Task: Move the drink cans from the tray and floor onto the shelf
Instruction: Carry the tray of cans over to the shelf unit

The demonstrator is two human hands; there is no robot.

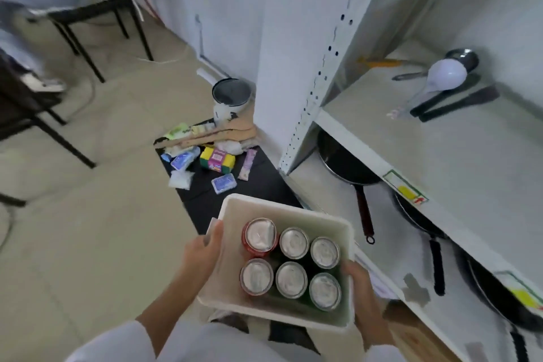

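A white tray (pixel 266 208) is held in the air in front of me, near the bottom middle of the view. Several drink cans stand upright in it in two rows; a red can (pixel 260 236) sits at the far left corner, and green cans (pixel 324 291) fill the right side. My left hand (pixel 202 256) grips the tray's left rim, thumb over the edge. My right hand (pixel 363 288) grips the right rim. The white shelf (pixel 458 161) stands to the right, its board at about tray height.
On the shelf board lie a white ladle (pixel 443 75) and black utensils (pixel 452 103). Black frying pans (pixel 349 164) sit on the lower level. A black mat (pixel 223 197) on the floor holds small packets, sponges and a metal pot (pixel 230 95). Black table legs (pixel 73 35) stand at left.
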